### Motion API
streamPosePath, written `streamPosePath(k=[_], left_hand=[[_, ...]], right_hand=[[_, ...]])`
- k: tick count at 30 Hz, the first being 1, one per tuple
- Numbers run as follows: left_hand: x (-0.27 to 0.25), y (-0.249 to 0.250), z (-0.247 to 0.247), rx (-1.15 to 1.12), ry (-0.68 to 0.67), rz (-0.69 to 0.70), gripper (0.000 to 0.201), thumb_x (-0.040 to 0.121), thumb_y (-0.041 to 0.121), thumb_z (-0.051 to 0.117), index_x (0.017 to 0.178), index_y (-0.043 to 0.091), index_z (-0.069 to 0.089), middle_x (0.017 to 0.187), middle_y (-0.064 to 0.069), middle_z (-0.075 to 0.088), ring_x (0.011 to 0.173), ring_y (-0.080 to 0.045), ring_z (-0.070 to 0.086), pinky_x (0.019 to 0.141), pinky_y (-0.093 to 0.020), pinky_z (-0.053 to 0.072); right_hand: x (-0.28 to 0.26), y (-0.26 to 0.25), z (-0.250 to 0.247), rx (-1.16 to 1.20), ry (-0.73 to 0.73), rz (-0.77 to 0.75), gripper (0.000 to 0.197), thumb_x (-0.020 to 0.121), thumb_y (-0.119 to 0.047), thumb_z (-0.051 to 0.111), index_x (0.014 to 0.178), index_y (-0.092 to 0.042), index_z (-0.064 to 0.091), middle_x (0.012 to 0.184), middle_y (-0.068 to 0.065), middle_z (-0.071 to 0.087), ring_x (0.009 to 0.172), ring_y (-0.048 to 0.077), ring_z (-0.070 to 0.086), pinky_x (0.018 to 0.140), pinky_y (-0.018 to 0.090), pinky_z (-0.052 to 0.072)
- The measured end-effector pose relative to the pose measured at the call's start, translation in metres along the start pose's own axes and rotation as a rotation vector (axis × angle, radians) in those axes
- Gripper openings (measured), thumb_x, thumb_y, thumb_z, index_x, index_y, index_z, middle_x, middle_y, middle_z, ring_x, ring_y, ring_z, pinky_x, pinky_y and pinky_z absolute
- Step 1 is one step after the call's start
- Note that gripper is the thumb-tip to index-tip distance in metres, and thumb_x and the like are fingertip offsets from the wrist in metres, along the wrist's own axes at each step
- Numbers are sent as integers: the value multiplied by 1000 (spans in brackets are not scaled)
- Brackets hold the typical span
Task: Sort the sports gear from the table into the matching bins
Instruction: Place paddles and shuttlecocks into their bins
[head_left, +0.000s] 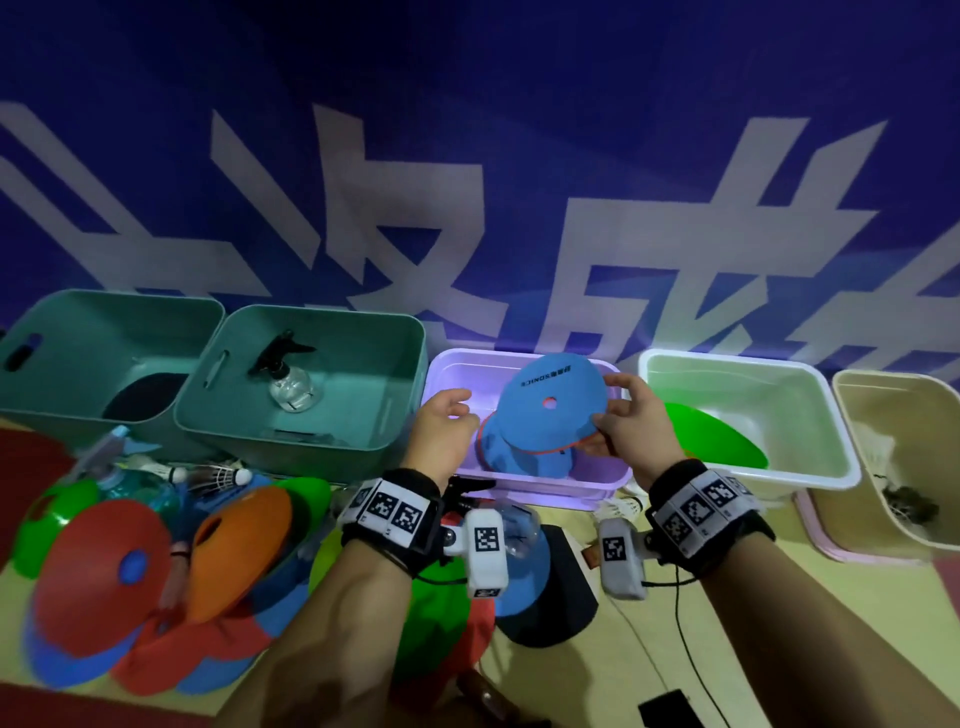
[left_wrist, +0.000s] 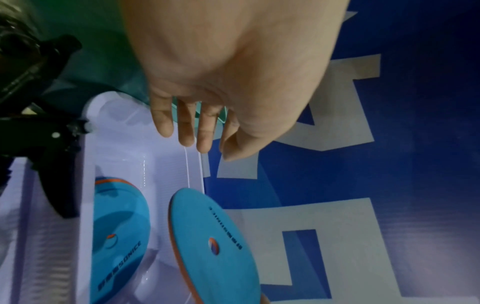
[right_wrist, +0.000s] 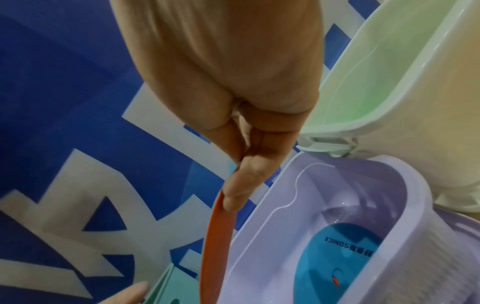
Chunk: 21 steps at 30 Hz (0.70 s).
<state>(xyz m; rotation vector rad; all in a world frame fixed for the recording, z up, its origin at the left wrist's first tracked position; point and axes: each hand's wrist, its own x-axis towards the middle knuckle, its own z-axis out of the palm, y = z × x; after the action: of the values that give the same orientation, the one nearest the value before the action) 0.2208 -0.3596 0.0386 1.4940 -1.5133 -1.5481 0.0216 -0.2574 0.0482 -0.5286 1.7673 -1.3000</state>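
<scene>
My right hand pinches the rim of a blue disc with an orange underside and holds it tilted above the lilac bin. The right wrist view shows the thumb and fingers clamped on the disc's orange edge. My left hand hovers over the bin's left end with fingers relaxed and nothing in them, just left of the held disc. More blue discs lie inside the lilac bin.
Two teal bins stand on the left, one holding a black disc, the other a spray bottle. A white bin with a green disc and a beige bin are to the right. Red, orange, green and blue discs and shuttlecocks crowd the near-left table.
</scene>
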Motion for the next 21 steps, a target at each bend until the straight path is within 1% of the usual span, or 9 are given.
streamPosePath(k=[3,6,9,11,13,15,17,19,21], left_hand=[[10,-7,-9,4,8,6,28,88,0,56,112,14,62,105,-7,61,93,-19,56,83,-24,40],[19,-10,-11,49,8,-4,27,88,2,55,110,16,64,107,-6,63,94,-18,58,83,-24,43],[28,-12,-8,97,3,-9,28,86,3,55,106,20,65,108,-6,65,97,-20,62,89,-28,48],[34,-13,-7,116,-3,-17,28,86,3,55,107,19,66,107,-5,65,99,-21,62,94,-31,49],[38,-13,-7,121,-15,-20,28,87,4,55,109,17,66,108,-6,65,100,-21,62,96,-32,48],[42,-14,-6,127,-22,-16,27,87,4,55,109,16,66,109,-6,65,100,-21,62,97,-32,48],[45,-15,-5,139,-25,-15,25,87,5,56,106,19,66,106,-3,65,101,-21,62,97,-34,49],[46,-16,-4,165,-34,-19,23,86,8,57,100,25,65,102,1,65,100,-19,63,98,-35,49],[46,-18,-3,179,-37,-21,23,85,11,58,94,31,65,98,5,66,98,-18,64,98,-36,50]], right_hand=[[14,10,12,-32,19,47,43,87,20,42,108,-18,47,89,20,60,42,24,62,47,39,56],[24,19,23,-94,21,78,46,87,21,38,115,-14,45,84,17,58,41,24,62,45,39,56],[34,24,31,-134,2,117,50,84,22,38,118,-14,45,83,15,58,47,29,64,49,45,57],[40,26,37,-150,-17,150,52,76,19,50,115,-16,47,81,14,60,62,38,66,61,58,57],[48,31,42,-185,-33,173,63,58,9,67,111,-19,47,79,13,63,73,40,66,74,66,53],[62,45,43,-194,-46,162,79,34,-8,73,108,-24,48,75,10,65,72,33,63,79,62,54],[71,54,46,-186,-48,172,79,22,-24,66,99,-31,50,72,7,65,68,28,60,76,58,56],[78,64,46,-156,-56,198,73,24,-22,65,95,-31,51,73,7,64,62,24,55,72,58,55],[81,70,46,-157,-62,221,64,32,-17,64,94,-33,52,76,9,64,63,24,54,70,59,54]])
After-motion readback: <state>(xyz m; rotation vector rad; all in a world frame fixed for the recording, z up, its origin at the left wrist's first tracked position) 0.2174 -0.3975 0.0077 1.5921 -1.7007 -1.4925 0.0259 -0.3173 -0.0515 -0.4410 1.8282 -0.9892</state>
